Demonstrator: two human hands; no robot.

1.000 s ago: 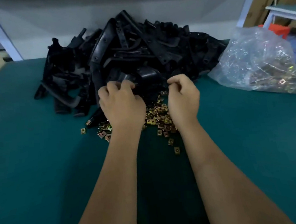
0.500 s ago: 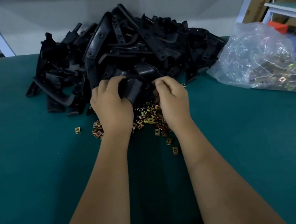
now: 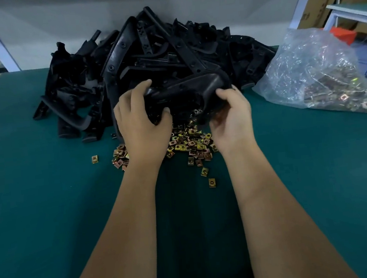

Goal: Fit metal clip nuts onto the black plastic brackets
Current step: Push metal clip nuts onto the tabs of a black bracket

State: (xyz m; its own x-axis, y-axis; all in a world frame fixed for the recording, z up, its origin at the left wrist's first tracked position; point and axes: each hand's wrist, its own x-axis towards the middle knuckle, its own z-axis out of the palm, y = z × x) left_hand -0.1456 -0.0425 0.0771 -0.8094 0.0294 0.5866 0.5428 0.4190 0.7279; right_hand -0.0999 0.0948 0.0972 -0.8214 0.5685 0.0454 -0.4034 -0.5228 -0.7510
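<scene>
Head view: both hands are up at the near edge of the bracket heap [image 3: 152,59], sharing one black bracket [image 3: 187,91]. Left hand [image 3: 142,125] has fingers curled over its left end w/ thumb underneath; right hand [image 3: 232,116] cups the right end, fingers wrapped under the rim, thumb on top. Whether a nut is tucked in either palm — can't tell.

The bracket's long axis runs roughly left-right between the hands, rising a bit toward the right, held just above the loose clip nuts [image 3: 187,145] scattered on the green table [image 3: 50,207]. Those nuts lie directly below and toward the body from both hands; the right hand looks marginally nearer the thick of them, so prob. it drops to pick one while the left keeps the bracket.

Bagged nuts [image 3: 320,76] sit well off to the right, near the heap's end.
</scene>
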